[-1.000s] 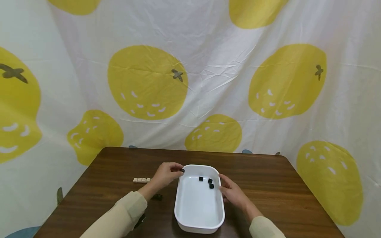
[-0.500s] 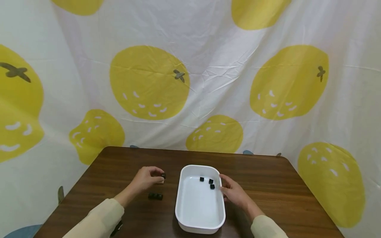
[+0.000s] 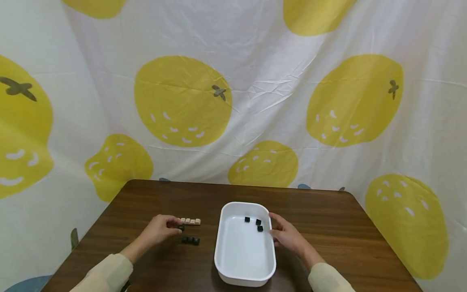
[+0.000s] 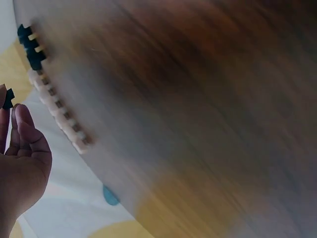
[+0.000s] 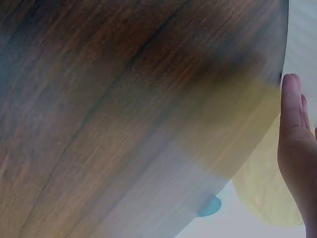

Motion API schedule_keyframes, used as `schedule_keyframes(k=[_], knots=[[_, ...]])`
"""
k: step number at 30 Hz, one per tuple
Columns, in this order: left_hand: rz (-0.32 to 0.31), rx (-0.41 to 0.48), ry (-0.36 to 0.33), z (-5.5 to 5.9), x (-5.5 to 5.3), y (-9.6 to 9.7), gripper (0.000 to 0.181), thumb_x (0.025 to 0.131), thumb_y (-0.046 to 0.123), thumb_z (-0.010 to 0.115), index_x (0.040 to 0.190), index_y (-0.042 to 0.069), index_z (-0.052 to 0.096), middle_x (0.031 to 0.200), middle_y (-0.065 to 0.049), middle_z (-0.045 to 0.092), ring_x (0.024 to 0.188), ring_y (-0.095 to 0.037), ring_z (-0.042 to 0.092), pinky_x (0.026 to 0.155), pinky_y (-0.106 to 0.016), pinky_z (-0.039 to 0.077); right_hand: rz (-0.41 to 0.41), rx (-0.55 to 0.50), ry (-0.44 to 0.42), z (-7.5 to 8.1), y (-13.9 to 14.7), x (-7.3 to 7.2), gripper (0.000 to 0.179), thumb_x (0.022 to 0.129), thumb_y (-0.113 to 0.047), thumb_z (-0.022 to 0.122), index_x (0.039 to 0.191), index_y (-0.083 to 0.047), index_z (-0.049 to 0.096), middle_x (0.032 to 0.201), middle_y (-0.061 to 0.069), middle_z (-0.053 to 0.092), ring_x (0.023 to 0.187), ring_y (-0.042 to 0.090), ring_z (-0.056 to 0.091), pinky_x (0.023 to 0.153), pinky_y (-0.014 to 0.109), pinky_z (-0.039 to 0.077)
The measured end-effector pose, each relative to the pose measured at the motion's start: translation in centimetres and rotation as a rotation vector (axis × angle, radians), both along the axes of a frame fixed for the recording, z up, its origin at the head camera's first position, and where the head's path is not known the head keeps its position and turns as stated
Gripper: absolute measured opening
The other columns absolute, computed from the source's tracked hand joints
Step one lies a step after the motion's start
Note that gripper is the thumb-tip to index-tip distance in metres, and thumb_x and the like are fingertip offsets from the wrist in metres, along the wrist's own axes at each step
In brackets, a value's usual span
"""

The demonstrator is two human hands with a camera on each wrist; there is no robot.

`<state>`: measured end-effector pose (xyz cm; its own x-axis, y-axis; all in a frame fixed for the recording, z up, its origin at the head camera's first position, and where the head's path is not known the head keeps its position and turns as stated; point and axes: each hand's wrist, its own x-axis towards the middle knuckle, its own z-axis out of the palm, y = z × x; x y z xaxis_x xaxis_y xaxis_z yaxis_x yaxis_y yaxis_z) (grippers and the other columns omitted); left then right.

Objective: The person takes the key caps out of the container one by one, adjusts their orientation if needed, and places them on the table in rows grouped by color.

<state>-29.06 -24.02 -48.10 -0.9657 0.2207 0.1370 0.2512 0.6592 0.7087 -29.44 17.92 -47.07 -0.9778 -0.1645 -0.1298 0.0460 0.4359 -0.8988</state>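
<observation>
In the head view my left hand [image 3: 159, 232] pinches a small black cube [image 3: 181, 228], shaped somewhat like a keycap, over the table left of the white tray [image 3: 233, 280]. That same cube [image 4: 8, 98] shows between thumb and fingers in the left wrist view. Just beyond the fingertips lies a row of cream cubes [image 3: 192, 222], partly covered by the hand. Nearer stands a short row of black cubes [image 3: 191, 240]. My right hand [image 3: 290, 237] holds the tray's right rim, thumb over the edge. Inside the tray, toward its far right, sit 3 black cubes [image 3: 258, 222].
The dark wooden table [image 3: 328, 227] has rounded far corners. Right behind its far edge hangs a white curtain [image 3: 266, 101] printed with yellow lemons. The tray has raised walls and stands near the table's middle.
From the tray's left rim, my left hand has moved left and nearer with the black cube, uncovering the cream row and the black row. The right hand stays on the tray.
</observation>
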Motion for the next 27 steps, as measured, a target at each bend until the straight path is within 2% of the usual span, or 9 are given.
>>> schedule_keyframes(k=[5,14,27], knots=[[-0.03,-0.039,-0.021,-0.7,0.1,-0.8,0.015,0.083,0.01,0.078,0.097,0.007,0.074,0.096,-0.002,0.07,0.088,-0.02,0.063,0.073,-0.037,0.051,0.002,0.01,-0.004,0.0,0.1,0.0,0.055,0.096,-0.002,0.053,0.149,-0.005,0.04,0.112,0.019,0.06,0.088,0.026,0.062,0.08,0.047,0.056],[-0.078,-0.078,0.018,-2.1,0.0,-1.1,0.016,0.078,0.007,0.08,0.092,0.007,0.073,0.089,0.0,0.068,0.082,-0.017,0.061,0.071,-0.034,0.049,0.006,-0.008,-0.022,0.1,0.2,0.1,0.056,0.097,-0.004,0.054,0.151,-0.006,0.038,0.117,0.02,0.06,0.093,0.027,0.063,0.082,0.048,0.055],[-0.081,-0.075,-0.001,-2.3,0.3,-0.6,0.017,0.075,0.006,0.082,0.09,0.006,0.073,0.084,0.001,0.069,0.077,-0.013,0.059,0.068,-0.031,0.048,0.013,-0.019,-0.026,0.1,0.2,0.0,0.056,0.097,-0.003,0.053,0.151,-0.007,0.038,0.119,0.021,0.059,0.093,0.027,0.062,0.083,0.048,0.055]])
